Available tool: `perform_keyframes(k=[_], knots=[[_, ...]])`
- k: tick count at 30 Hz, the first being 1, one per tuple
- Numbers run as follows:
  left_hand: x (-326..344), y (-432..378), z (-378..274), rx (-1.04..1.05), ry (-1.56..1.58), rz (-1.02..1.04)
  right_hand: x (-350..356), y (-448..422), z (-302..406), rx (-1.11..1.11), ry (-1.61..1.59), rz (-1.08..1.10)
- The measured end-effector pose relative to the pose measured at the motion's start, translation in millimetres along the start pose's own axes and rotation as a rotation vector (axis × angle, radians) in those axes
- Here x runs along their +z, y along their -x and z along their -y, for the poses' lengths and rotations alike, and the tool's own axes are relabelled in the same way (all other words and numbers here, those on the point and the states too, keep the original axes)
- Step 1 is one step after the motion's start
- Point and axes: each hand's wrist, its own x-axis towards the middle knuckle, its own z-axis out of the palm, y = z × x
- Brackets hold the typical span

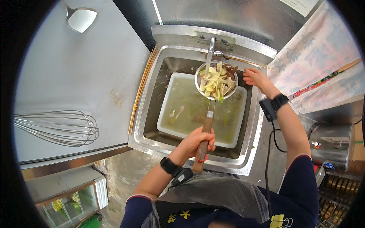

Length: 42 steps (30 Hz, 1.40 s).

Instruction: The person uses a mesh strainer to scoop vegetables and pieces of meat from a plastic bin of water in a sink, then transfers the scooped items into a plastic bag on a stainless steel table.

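Note:
My left hand (200, 140) grips the wooden handle (204, 145) of a long-handled metal strainer ladle (198, 88). A red loop hangs near the handle's end. The ladle's bowl is heaped with sliced vegetables (215, 81), pale yellow pieces with darker brown ones at the right. Water runs onto them from the faucet (211, 45). Below is a white plastic tub (163, 119) of cloudy greenish water, standing in the steel sink (151, 114); a few pale bits float in it. My right hand (256, 79) holds nothing, its fingers loosely bent just right of the bowl.
Thin bamboo sticks (142, 85) lie along the sink's left rim. A whisk (62, 128) and a spatula (81, 18) rest on the pale worktop at left. A printed cloth (308, 57) hangs at right, above a metal pot (330, 145). A cable (268, 165) trails from my right wrist.

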Motion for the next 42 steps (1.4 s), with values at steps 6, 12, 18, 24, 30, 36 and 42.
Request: perform_keyframes(k=[6,12,18,24,30,36,42], knots=[[-1,38,-1,0.001,0.104,-0.078,26,-100,6,0.06,-0.258,0.223],[2,79,7,0.021,0.043,-0.265,33,-152,16,0.134,-0.477,0.161],[16,110,17,0.1,0.08,-0.361,28,-122,50,-0.024,-0.441,0.193],[35,131,29,0.212,0.098,-0.488,43,-22,-39,-0.145,0.29,0.324],[30,143,30,0.294,0.043,-0.513,74,45,-92,0.246,0.492,0.273],[20,164,26,0.236,0.082,-0.431,86,92,-73,0.13,0.265,0.354],[4,185,32,0.25,0.082,-0.341,89,112,-154,0.456,-0.284,0.099]])
